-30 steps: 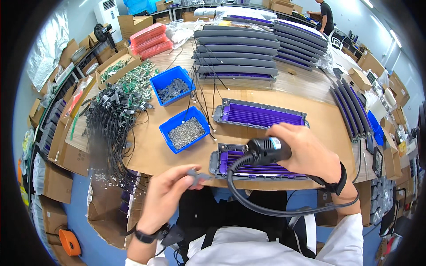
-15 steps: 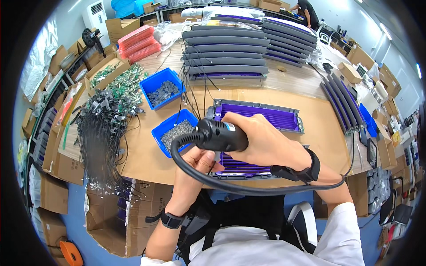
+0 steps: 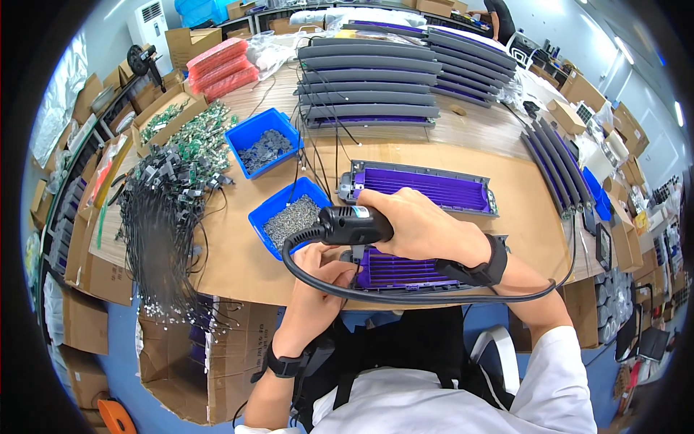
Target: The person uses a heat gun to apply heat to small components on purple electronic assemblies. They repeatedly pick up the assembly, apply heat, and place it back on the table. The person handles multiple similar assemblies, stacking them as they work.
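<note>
My right hand (image 3: 426, 226) is wrapped round a black corded electric screwdriver (image 3: 353, 225), held over the left end of the nearer grey-and-purple slatted housing (image 3: 406, 273). Its thick cable loops from the tool's rear back across my right forearm. Beside that same housing end, my left hand (image 3: 316, 276) has its fingers pinched together; what lies between them is too small and covered to name. The screwdriver's tip points down by these fingers, and I cannot tell whether it touches a screw. A second purple slatted housing (image 3: 425, 189) lies just beyond, parallel to the first.
Left of the housings stand a blue bin of screws (image 3: 253, 217) and a blue bin of small grey parts (image 3: 230, 145). Black cables (image 3: 155, 246) and green circuit boards (image 3: 210, 126) heap up farther left. Stacked grey panels (image 3: 369, 78) fill the back; more panels (image 3: 553, 170) lean at right.
The screwdriver and my right hand have moved slightly down and left, and the tool lies more level. My left hand stays at the nearer housing's left end.
</note>
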Tool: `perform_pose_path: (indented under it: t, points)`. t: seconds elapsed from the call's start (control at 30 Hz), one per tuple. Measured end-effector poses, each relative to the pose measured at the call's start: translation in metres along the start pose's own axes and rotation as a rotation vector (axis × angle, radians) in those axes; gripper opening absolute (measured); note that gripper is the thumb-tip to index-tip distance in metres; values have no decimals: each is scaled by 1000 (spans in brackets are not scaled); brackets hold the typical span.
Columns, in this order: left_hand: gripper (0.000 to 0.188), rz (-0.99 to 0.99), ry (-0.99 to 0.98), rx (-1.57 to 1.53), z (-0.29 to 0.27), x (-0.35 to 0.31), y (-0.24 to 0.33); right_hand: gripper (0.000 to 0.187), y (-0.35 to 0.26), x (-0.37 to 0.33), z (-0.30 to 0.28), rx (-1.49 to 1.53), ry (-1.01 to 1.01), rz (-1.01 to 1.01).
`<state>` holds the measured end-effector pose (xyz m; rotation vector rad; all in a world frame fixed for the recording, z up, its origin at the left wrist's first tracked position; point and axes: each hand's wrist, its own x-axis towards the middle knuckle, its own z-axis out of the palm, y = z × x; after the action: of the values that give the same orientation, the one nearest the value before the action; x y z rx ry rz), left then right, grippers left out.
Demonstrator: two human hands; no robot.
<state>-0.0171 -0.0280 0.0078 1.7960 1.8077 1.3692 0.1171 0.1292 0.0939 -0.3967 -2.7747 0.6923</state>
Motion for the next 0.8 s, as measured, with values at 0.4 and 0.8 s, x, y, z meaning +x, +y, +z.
perform_pose_path:
  t: [0.4,0.8]
  points:
    - [40,-188,-18,-387,3,6,-3,45,7,4,-3,3,-126,25]
    - [36,-175,46,-339,12,16,0,46,10,2,-1,-22,-149,90]
